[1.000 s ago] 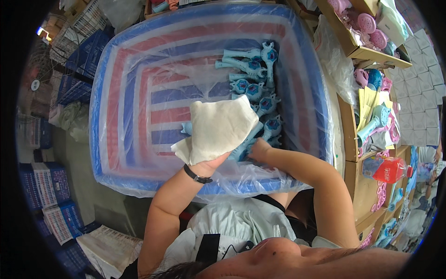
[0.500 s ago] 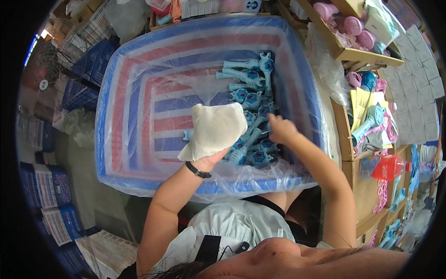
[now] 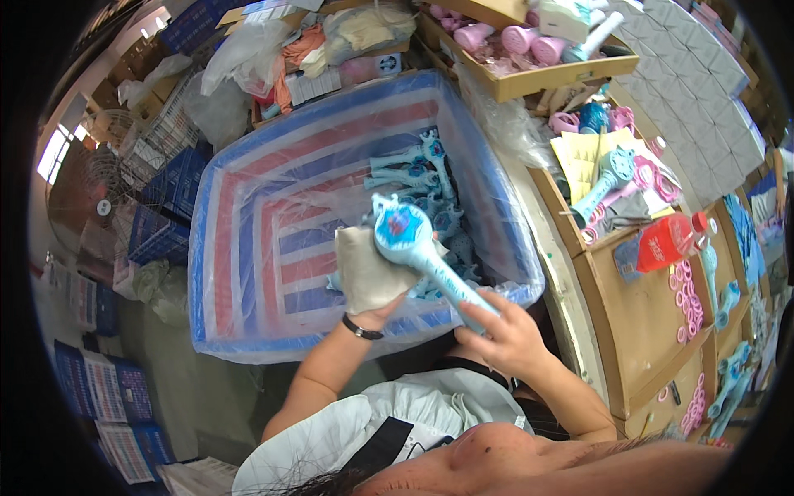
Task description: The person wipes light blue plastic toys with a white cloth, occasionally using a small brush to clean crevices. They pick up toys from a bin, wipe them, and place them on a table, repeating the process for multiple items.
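Note:
My right hand (image 3: 511,335) grips the handle of a light-blue toy wand (image 3: 404,235), which has a round head with small points on top and a coloured picture on its face. The wand is tilted, its head up and to the left over a white cloth (image 3: 364,277). That cloth covers the palm and fingers of my left hand (image 3: 382,316), which holds it; the fingers are hidden. Beyond and below both hands, several similar light-blue wands (image 3: 405,175) lie in the right part of a large striped bin (image 3: 203,273) lined with clear plastic.
At the right, a wooden bench (image 3: 616,331) holds pink rings, another blue wand (image 3: 608,183), yellow paper and a red-labelled bottle (image 3: 657,246). A box of pink parts (image 3: 513,74) stands at the back right. Blue crates (image 3: 169,198) and a wire fan (image 3: 103,178) are on the left.
My right hand has come up out of the bin with a blue wand and back toward me, bringing its head to the cloth. The view has shifted.

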Demonstrator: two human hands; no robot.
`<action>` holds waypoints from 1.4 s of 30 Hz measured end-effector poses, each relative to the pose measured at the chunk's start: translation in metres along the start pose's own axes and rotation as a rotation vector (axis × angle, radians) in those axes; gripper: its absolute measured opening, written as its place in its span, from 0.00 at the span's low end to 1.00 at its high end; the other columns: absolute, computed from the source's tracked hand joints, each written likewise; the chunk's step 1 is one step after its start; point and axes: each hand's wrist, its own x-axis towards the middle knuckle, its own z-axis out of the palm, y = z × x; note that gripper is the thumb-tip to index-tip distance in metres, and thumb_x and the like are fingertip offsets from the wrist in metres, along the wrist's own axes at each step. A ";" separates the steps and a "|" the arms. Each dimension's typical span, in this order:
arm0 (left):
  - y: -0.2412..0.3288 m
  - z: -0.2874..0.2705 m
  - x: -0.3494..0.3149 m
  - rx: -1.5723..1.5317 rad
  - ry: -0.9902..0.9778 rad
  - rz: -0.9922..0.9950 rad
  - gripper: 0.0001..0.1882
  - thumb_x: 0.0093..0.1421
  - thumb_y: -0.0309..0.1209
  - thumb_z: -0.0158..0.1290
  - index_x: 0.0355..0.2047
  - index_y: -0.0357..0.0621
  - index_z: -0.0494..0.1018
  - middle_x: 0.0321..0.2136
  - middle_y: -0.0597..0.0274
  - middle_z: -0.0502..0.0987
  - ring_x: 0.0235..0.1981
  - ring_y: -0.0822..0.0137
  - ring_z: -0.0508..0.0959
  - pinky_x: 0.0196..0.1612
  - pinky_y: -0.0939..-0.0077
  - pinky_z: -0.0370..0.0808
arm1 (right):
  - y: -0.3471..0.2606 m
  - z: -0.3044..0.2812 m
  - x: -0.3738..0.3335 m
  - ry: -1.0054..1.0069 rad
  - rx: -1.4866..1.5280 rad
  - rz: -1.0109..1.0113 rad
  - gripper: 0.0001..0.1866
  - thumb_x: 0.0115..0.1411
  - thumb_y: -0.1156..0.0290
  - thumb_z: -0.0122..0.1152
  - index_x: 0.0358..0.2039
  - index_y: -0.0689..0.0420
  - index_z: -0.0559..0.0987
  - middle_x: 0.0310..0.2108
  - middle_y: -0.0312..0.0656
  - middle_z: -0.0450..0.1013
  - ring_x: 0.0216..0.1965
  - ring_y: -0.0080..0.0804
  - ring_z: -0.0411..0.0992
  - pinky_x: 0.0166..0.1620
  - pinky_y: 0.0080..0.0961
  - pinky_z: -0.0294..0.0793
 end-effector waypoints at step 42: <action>-0.008 0.180 -0.084 -1.069 -0.884 -0.361 0.38 0.48 0.53 0.62 0.47 0.30 0.67 0.43 0.45 0.73 0.53 0.46 0.71 0.60 0.43 0.62 | -0.068 -0.054 -0.200 -0.165 2.386 0.770 0.27 0.55 0.75 0.62 0.53 0.58 0.63 0.29 0.42 0.70 0.29 0.32 0.71 0.34 0.32 0.71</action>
